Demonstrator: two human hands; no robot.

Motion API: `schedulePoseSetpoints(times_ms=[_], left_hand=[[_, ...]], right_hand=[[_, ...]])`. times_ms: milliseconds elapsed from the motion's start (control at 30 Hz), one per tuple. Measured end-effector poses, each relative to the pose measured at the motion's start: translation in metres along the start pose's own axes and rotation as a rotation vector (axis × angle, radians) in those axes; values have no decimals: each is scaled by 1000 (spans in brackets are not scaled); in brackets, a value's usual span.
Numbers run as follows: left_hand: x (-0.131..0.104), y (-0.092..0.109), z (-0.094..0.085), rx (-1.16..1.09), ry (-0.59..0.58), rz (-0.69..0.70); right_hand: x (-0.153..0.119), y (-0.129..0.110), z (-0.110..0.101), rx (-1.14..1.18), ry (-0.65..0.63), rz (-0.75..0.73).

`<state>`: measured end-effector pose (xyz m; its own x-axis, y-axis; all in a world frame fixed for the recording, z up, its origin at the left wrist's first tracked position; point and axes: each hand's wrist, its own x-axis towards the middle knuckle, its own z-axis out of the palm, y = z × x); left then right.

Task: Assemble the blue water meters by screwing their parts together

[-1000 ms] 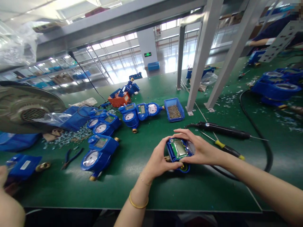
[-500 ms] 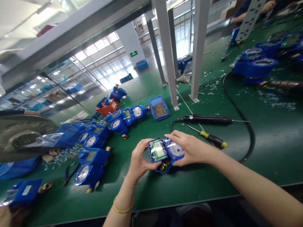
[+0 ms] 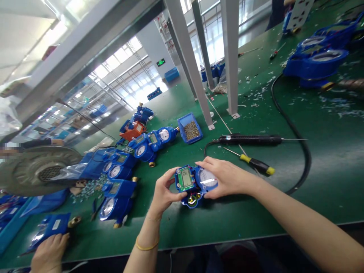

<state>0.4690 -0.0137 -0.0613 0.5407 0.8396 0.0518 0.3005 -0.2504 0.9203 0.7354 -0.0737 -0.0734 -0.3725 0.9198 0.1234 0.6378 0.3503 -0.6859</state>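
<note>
Between my two hands is a blue water meter (image 3: 199, 194), its electronics side uncovered. A green circuit board (image 3: 185, 179) with a lit grey display faces up from it, and wires show in the round pocket below. My left hand (image 3: 165, 191) grips the board side, thumb along the lower edge and fingers at the top. Around the round dial side my right hand (image 3: 227, 176) is closed, thumb below and fingers above. Just beyond my right hand lie a yellow-and-black screwdriver (image 3: 257, 164) and a black electric screwdriver (image 3: 250, 139) with a long bit.
A blue bin (image 3: 190, 129) of small screws stands behind the meter. Several blue water meters (image 3: 116, 201) lie to the left, near pliers (image 3: 96, 208) and a fan (image 3: 36, 170). Another person's hand (image 3: 51, 252) is at lower left. Metal posts (image 3: 229, 57) and a black cable (image 3: 295, 132) stand or run beyond.
The held meter has tilted, and its display digits now read more clearly. At lower left the other person's hand has come further into view beside a meter. My view has shifted slightly.
</note>
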Motion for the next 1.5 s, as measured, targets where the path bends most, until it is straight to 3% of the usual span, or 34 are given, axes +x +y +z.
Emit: schedulePoseSetpoints(times_ms=[267,467,700,833,1000,1200,1500], left_hand=[[-4,7,0,-7,-53,-13],[-9,16,1,196,-62,67],[-3,16,-1,18,38,-94],[-1,17,5,9,69,-109],[0,13,14,-7,123,-85],[6,6,14,4,180,-72],[24,9,14,38,156,-92]], right_hand=[[0,-1,1,-18,10,2],[-2,-3,3,-34,21,-15],[-3,-7,4,12,17,37],[-3,-1,6,66,53,8],[-3,18,3,253,80,-10],[3,47,11,698,4,64],[-2,41,7,857,-54,155]])
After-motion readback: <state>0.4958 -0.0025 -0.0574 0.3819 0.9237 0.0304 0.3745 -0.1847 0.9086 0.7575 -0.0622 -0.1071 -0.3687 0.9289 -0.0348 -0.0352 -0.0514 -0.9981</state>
